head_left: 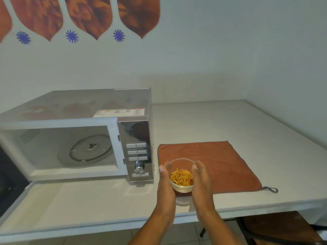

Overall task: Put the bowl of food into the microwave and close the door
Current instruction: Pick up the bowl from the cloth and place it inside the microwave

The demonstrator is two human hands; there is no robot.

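While the glass bowl (180,175) of orange food strips is cupped between the left hand (165,187) and the right hand (201,181), both palms pressed flat against its sides with fingers extended, it is held at the front left edge of the rust-coloured cloth (221,163), just right of the microwave (76,138). Since smooth glass is gripped by side pressure alone, a slip could be expected if that pressure were eased. The control panel (138,152) stands between bowl and open cavity (58,149), so the rim might be knocked and food spilled. The door (10,175), swung open at the left, could be bumped.
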